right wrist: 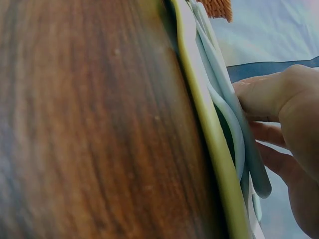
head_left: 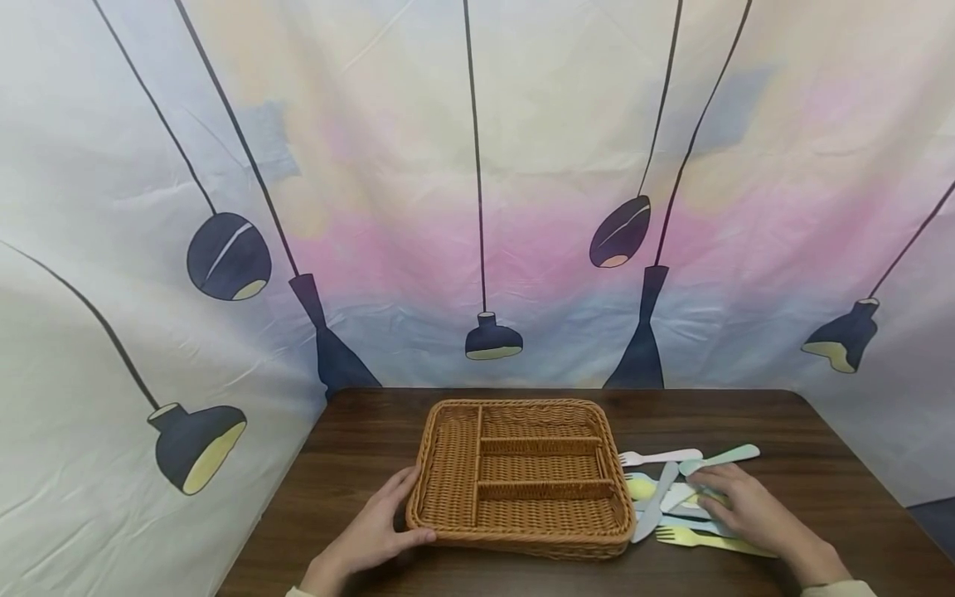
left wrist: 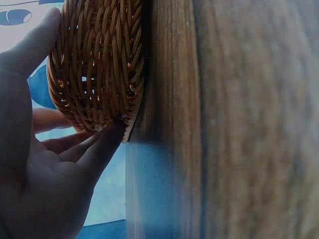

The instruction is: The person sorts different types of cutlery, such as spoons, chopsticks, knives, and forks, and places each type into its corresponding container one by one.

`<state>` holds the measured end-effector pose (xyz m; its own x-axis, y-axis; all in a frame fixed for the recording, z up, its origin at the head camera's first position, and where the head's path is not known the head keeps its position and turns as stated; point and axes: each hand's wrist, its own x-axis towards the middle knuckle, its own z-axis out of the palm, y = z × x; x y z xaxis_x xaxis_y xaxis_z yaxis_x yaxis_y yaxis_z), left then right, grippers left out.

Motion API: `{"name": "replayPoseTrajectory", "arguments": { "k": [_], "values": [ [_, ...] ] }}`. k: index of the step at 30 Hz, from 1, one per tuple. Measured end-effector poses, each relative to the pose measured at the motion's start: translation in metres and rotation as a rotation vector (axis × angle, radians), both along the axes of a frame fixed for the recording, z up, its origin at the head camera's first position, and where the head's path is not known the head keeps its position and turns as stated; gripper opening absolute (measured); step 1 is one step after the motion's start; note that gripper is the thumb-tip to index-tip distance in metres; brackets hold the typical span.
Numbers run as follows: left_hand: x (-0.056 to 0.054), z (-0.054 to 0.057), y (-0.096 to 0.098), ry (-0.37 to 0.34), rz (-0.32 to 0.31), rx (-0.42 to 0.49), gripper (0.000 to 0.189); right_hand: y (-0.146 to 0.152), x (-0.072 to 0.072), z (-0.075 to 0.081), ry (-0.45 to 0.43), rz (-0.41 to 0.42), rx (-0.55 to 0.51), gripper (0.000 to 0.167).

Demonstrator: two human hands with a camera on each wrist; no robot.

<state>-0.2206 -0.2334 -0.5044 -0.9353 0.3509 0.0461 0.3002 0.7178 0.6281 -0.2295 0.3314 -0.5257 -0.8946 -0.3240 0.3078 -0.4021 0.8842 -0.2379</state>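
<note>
A brown wicker basket with several compartments and nothing in them rests on the table. My left hand holds its front left corner, thumb at the front and fingers along the left side. In the left wrist view, that thumb and the fingers span the woven wall. To the right lies a loose pile of pastel plastic cutlery, with a yellow fork, a grey-blue knife and a white fork. My right hand rests over the pile, its fingers bent slightly and touching a grey-blue handle.
The dark wooden table ends against a hanging cloth printed with lamps. A pale green utensil lies at the back of the pile. The knife tip reaches close to the basket's front right corner.
</note>
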Motion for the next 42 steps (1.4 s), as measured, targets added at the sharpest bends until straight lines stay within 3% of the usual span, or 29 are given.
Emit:
{"name": "replayPoseTrajectory", "arguments": {
  "k": [8,14,19,27,34,42],
  "values": [
    [-0.001,-0.001,-0.001,0.0,-0.004,0.006,0.104,0.002,-0.006,-0.007,0.202,0.098,0.043,0.025],
    [-0.001,0.0,-0.001,0.01,-0.007,0.004,0.104,0.004,-0.01,-0.006,0.197,0.135,0.042,0.026],
    [0.0,0.001,-0.001,0.014,-0.012,0.008,0.104,0.003,-0.011,-0.006,0.244,0.172,0.025,0.027],
    [-0.001,0.002,-0.002,0.024,-0.02,0.0,0.105,0.002,-0.009,-0.004,0.315,0.128,0.03,0.032],
    [0.0,0.0,-0.001,0.031,-0.005,-0.001,0.105,0.003,-0.008,-0.005,0.383,0.157,0.012,0.032],
    [0.001,-0.001,-0.001,0.045,0.005,0.001,0.106,0.001,-0.007,0.003,0.369,0.131,0.002,0.033]
  ]
}}
